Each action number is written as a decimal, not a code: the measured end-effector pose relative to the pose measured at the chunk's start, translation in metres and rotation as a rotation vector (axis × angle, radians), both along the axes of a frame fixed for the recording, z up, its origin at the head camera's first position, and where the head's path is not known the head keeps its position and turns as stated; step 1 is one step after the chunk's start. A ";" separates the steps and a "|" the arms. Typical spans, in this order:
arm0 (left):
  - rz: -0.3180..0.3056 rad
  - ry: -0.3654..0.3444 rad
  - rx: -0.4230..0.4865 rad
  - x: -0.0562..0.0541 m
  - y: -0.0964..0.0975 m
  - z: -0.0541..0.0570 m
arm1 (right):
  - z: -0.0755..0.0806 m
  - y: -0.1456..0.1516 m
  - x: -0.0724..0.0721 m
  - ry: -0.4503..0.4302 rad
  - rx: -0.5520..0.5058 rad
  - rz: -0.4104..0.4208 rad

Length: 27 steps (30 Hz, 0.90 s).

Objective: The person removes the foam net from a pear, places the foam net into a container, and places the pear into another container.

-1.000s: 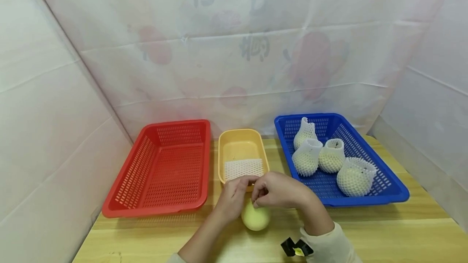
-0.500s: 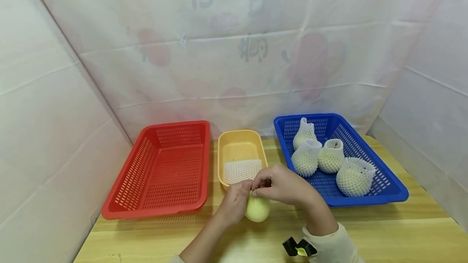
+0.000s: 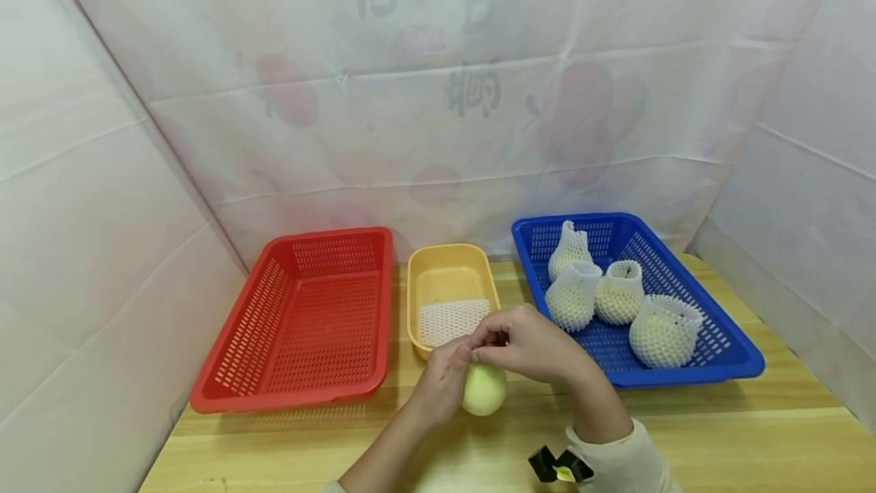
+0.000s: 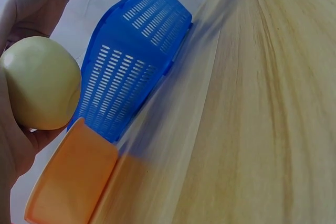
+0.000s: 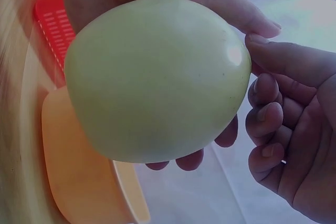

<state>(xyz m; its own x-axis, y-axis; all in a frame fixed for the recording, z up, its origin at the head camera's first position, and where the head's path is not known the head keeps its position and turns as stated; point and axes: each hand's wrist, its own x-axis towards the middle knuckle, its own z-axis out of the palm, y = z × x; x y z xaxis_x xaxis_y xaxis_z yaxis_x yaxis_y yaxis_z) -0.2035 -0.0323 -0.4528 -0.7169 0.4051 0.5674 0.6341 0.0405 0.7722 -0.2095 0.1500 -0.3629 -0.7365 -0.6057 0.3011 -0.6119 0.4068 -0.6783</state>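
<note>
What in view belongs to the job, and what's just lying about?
Job:
bare fruit, held by left hand, right hand at its tip
probably also foam netting, yellow tray, netted fruit, blue basket

Seemingly just around:
red basket, untouched
printed backdrop

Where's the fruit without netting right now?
In the head view, the bare fruit is low, just right of centre, held in the left hand with the right hand at its top, in front of the yellow tray.

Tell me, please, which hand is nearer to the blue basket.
Right. In the head view, the right hand is just left of the blue basket; the left hand, holding the fruit, is farther left.
</note>
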 end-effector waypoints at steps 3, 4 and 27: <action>0.000 0.002 0.010 0.001 0.001 0.001 | -0.001 0.000 0.000 -0.012 0.000 -0.003; 0.000 -0.005 0.011 0.001 0.001 0.002 | -0.001 0.000 0.000 -0.018 -0.001 -0.002; 0.228 -0.331 0.308 0.000 -0.010 0.027 | -0.001 -0.004 0.000 0.029 -0.028 -0.009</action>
